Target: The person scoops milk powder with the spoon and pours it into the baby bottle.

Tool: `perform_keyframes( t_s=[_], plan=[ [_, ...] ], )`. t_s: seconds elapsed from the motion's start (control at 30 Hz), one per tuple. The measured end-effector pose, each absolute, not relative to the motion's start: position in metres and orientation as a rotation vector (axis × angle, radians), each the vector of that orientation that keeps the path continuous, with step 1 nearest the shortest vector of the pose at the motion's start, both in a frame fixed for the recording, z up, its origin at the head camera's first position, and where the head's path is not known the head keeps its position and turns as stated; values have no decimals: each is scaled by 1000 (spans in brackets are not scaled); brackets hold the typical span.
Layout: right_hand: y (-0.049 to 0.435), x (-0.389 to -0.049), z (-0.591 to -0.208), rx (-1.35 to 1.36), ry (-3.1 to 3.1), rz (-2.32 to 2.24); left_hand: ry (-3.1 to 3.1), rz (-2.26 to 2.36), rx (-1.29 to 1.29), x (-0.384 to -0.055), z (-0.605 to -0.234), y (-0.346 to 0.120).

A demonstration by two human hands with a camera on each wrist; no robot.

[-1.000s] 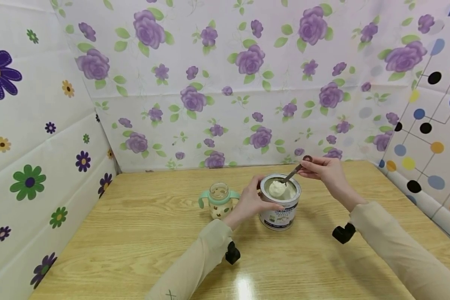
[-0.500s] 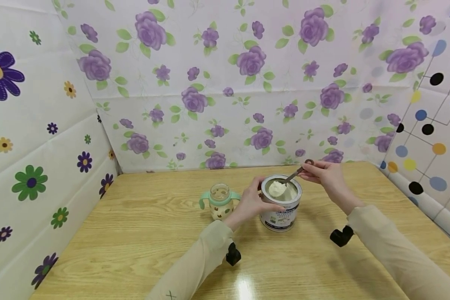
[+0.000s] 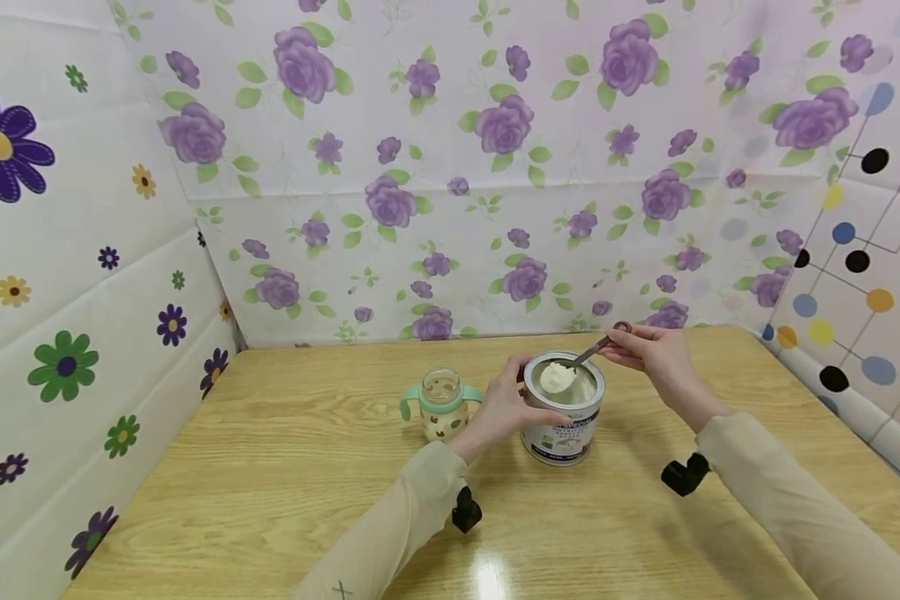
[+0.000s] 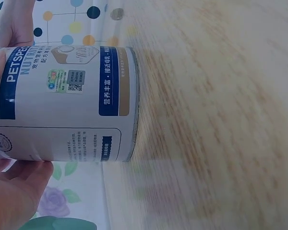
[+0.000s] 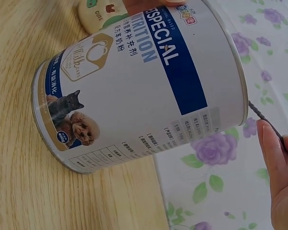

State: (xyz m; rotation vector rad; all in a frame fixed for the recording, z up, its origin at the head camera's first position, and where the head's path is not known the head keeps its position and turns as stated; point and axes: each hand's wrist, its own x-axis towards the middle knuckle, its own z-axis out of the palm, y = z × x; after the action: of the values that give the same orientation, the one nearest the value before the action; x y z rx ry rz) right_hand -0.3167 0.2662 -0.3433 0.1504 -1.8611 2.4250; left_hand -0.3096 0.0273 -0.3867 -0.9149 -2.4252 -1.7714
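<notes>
A white and blue milk powder can point(image 3: 562, 442) stands upright on the table, its top open. My left hand point(image 3: 504, 408) grips it around the left side, thumb across the front near the rim. Between the thumb and fingers of my right hand point(image 3: 663, 362) is the brown handle of a spoon point(image 3: 594, 350). A heaped load of pale powder point(image 3: 557, 377) fills the spoon's bowl at the can's mouth. In the right wrist view the dark handle point(image 5: 265, 116) slants past the can's rim. How much powder lies inside the can is hard to tell.
Left of the can stands a lidless baby bottle point(image 3: 441, 408) with mint-green handles, partly behind my left wrist. The wooden table point(image 3: 307, 483) meets a flower-patterned cloth point(image 3: 330, 250) at the back. Patterned sheets hang at both sides.
The right hand has sunk slightly, and the spoon's handle lies a little flatter over the rim. The left hand keeps its grip on the can. The head view has shifted slightly.
</notes>
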Motion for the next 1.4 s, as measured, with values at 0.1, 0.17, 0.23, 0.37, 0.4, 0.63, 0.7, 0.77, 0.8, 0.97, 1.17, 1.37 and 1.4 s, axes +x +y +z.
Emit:
perform_keyframes(
  t_s=[0.1, 0.17, 0.23, 0.37, 0.4, 0.63, 0.7, 0.77, 0.8, 0.97, 1.17, 1.37, 1.4],
  plan=[
    [266, -317, -344, 162, -1840, 2443, -2458, -1724, -908, -317, -394, 29],
    [266, -317, -345, 171, -1832, 2447, -2468, -1701, -909, -319, -395, 29],
    [267, -318, -345, 170, -1825, 2452, -2479, -1682, -911, -319, -395, 29],
    [267, -318, -344, 153, -1806, 2477, -2515, -1647, -903, -317, -393, 29],
    [267, -318, -343, 147, -1800, 2487, -2523, -1644, -899, -316, -392, 29],
    [270, -317, -341, 138, -1764, 2524, -2519, -1593, -896, -311, -384, 27],
    [270, -317, -340, 133, -1747, 2534, -2513, -1590, -890, -311, -379, 25],
    [271, -316, -339, 126, -1723, 2552, -2510, -1578, -883, -312, -375, 23],
    [271, -316, -339, 126, -1714, 2559, -2503, -1584, -884, -312, -372, 22],
    [271, -316, -335, 125, -1657, 2608, -2455, -1648, -895, -314, -363, 13],
    [266, -317, -328, 124, -1599, 2647, -2407, -1673, -917, -313, -348, -1],
    [260, -317, -322, 115, -1574, 2663, -2348, -1687, -936, -313, -336, -17],
    [259, -317, -321, 104, -1562, 2669, -2335, -1692, -937, -314, -335, -20]
  ],
)
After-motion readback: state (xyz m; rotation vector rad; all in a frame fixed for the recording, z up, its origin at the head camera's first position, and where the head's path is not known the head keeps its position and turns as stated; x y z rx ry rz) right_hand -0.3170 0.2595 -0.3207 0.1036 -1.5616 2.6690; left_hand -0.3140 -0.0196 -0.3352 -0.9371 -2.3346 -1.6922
